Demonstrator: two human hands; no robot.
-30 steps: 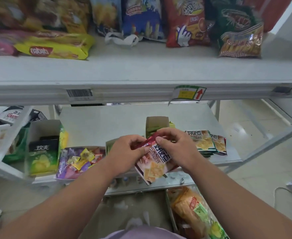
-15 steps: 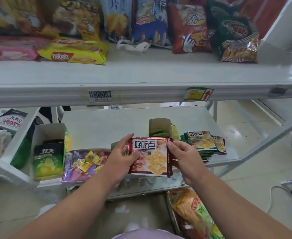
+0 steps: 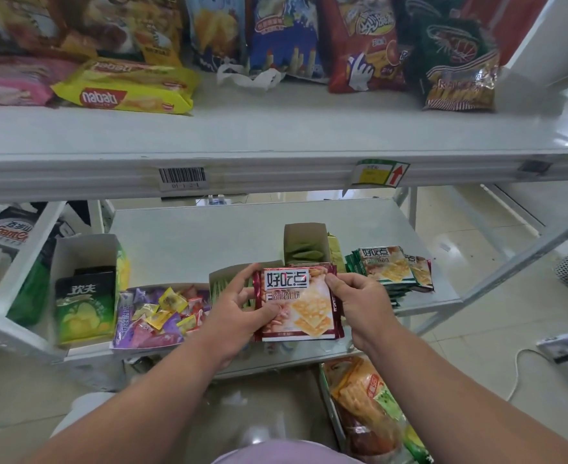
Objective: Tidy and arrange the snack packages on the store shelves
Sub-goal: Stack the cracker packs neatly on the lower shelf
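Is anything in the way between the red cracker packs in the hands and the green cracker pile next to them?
Nothing visible blocks it. The right hand and left hand hold the red cracker packs just left of the green cracker pile; only the right hand sits between them.

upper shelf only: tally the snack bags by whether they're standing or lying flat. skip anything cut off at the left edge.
Standing bags: 4, blue chip bag, blue stick-snack bag, red chip bag, green shrimp-cracker bag
Lying flat: 2, yellow Nabati pack, pink wafer pack
Total: 6
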